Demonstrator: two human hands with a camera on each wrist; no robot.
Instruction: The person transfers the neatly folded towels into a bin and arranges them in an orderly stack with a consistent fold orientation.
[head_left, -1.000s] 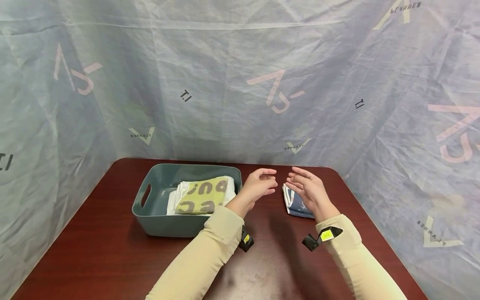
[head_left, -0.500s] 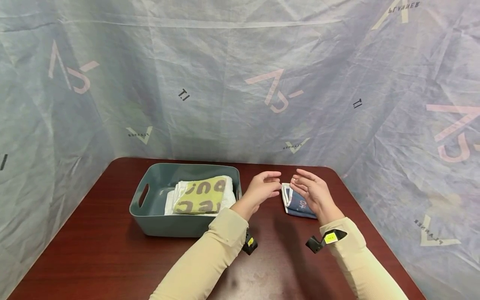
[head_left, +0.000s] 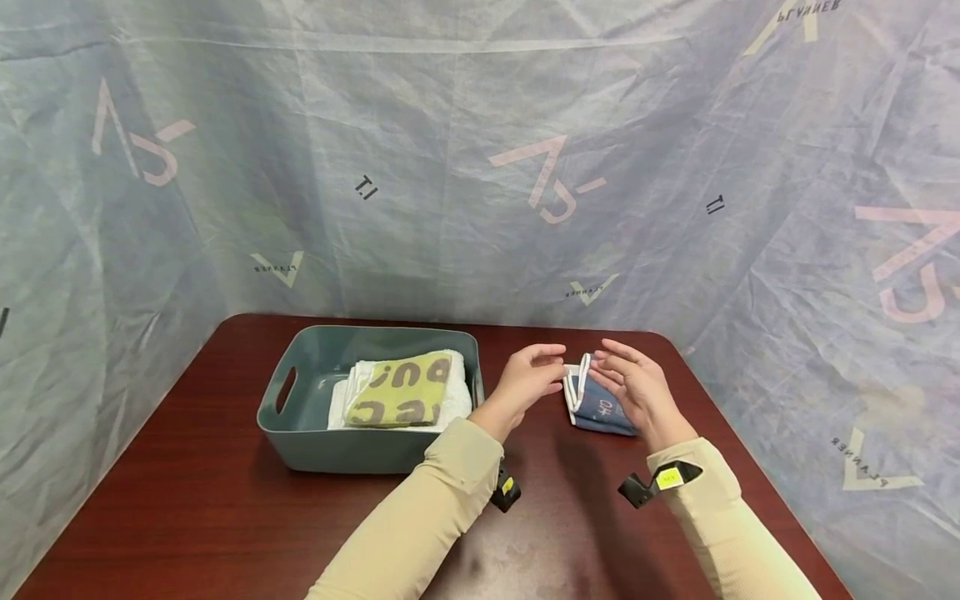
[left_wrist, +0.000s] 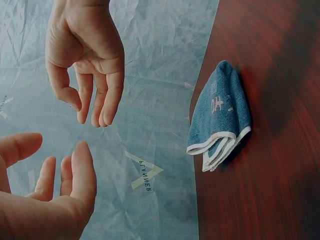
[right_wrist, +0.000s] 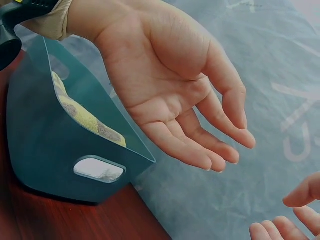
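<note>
My left hand (head_left: 523, 385) and right hand (head_left: 637, 385) hover above the table, palms facing each other, fingers loosely bent and nothing held. A folded blue towel (head_left: 602, 408) with white edging and pale lettering lies just behind and partly under my right hand, which hides some of it. In the left wrist view the towel (left_wrist: 220, 107) rests on the table, clear of both hands. The right wrist view shows my left hand (right_wrist: 165, 85) large, with fingertips of my right hand (right_wrist: 290, 220) at the lower corner.
Left of my hands stands a grey-green plastic basket (head_left: 330, 452) with handle holes. Inside lie a folded yellow-green towel (head_left: 397, 387) with brown letters and white towels (head_left: 456, 407). The reddish-brown table (head_left: 187, 508) is enclosed by printed grey fabric sheets (head_left: 450, 167).
Both hands have drifted slightly to the right and remain apart. More of the blue towel shows between them. The basket and its towels stay in place.
</note>
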